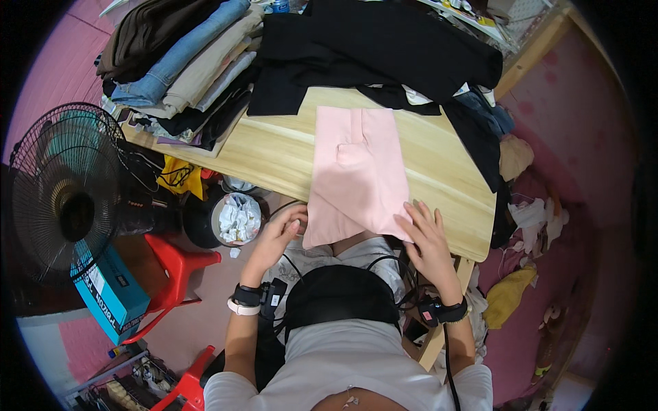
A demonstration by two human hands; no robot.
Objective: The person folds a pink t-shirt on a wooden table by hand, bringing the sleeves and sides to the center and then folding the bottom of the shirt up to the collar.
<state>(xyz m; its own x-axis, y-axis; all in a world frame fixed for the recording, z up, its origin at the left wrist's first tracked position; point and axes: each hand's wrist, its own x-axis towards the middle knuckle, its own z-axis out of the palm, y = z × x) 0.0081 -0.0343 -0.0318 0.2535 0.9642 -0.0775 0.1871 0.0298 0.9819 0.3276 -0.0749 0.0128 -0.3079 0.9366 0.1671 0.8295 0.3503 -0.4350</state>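
Note:
A pale pink garment (356,185), folded into a long panel with a placket and a small tab or pocket near its far end, lies flat on the wooden table (445,178). Its near end hangs slightly past the table's front edge, above my lap. My left hand (279,234) is beside the garment's near left corner, thumb and fingers apart and slightly curved. With fingers spread, my right hand (428,240) rests at the near right corner, fingertips touching the cloth. Neither hand grips anything.
Folded clothes (185,61) are stacked at the far left, and black garments (377,48) spread along the back. A standing fan (68,198), red stool (175,274), blue box (113,294) and lined bin (238,218) stand left. More clothes (510,294) lie at right.

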